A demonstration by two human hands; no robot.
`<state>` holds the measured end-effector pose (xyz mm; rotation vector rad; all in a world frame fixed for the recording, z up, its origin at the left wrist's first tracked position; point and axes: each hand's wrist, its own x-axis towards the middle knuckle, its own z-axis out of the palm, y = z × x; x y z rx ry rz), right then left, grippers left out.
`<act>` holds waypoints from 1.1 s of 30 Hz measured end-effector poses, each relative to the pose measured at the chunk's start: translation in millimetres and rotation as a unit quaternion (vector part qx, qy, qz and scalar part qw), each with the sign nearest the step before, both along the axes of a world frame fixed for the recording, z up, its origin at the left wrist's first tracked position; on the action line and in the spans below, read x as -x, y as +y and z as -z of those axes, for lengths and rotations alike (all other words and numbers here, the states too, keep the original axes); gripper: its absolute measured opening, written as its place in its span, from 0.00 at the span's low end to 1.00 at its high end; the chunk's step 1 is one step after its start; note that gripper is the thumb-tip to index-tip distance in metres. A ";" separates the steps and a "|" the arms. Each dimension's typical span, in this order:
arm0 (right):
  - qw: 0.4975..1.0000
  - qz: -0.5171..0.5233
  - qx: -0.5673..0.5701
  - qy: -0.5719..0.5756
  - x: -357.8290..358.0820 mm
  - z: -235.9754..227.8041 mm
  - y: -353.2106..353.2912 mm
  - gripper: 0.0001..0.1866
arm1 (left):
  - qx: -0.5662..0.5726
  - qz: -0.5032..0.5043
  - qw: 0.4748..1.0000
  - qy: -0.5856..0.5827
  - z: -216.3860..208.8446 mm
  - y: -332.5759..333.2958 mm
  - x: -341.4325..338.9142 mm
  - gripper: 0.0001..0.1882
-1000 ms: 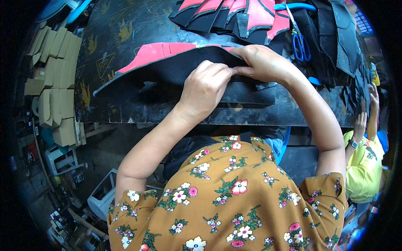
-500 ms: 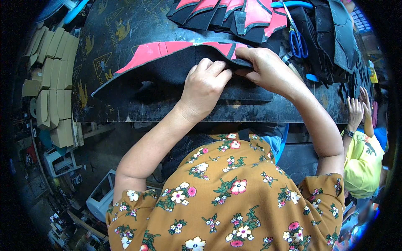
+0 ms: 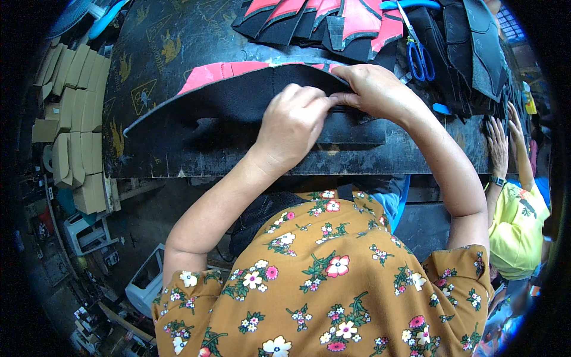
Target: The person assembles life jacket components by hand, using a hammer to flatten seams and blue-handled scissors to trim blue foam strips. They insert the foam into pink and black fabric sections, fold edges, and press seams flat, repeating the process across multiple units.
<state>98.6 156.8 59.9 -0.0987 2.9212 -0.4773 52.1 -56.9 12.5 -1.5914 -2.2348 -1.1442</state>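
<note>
A long curved fabric panel (image 3: 238, 89), black on the near face and pink on the far one, stands raised off the dark table (image 3: 178, 156). My left hand (image 3: 295, 122) is closed at the panel's near side, right of its middle, its fingers curled with the tips hidden. Pinched between thumb and fingers, the panel's right end is in my right hand (image 3: 375, 92). Both hands almost touch. Under them another flat black piece (image 3: 357, 132) lies on the table.
Beyond the panel lies a fanned stack of pink-and-black pieces (image 3: 360, 27). Blue-handled scissors (image 3: 420, 59) rest beside a black pile (image 3: 458, 59) at the right. A co-worker in a yellow shirt (image 3: 517, 229) has both hands near the table's right side. Cardboard boxes (image 3: 77, 113) stand left.
The panel's right edge has bent further down and its pink side shows less. My left hand has turned slightly, closer to my right thumb. The co-worker's hands have moved up the table.
</note>
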 end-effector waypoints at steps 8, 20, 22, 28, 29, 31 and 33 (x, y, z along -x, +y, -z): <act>1.000 -0.011 -0.001 -0.013 -7.7 -31.9 9.6 0.25 | 0.014 -0.002 0.998 0.054 6.2 9.0 -1.8 0.10; 0.972 -0.003 0.219 0.080 -17.3 3.6 4.7 0.25 | 0.038 -0.013 0.999 0.021 1.7 4.3 -1.3 0.10; 0.972 -0.027 0.209 0.104 -18.0 3.8 2.8 0.24 | 0.045 -0.017 0.998 0.043 0.6 4.2 -1.2 0.08; 0.993 -0.019 0.062 0.103 -19.2 3.1 2.0 0.23 | 0.037 0.001 0.999 0.028 -1.9 3.3 -0.5 0.11; 0.993 -0.008 0.078 0.084 -18.2 4.2 3.3 0.25 | 0.039 0.006 0.999 0.021 -2.0 3.5 -0.3 0.11; 0.993 0.005 0.111 0.036 -13.5 6.7 8.4 0.29 | 0.045 0.007 0.998 0.031 -2.2 4.9 -0.5 0.13; 0.994 0.010 0.106 0.006 -9.0 8.7 13.8 0.30 | 0.038 0.013 0.998 0.039 -2.1 6.7 -1.1 0.15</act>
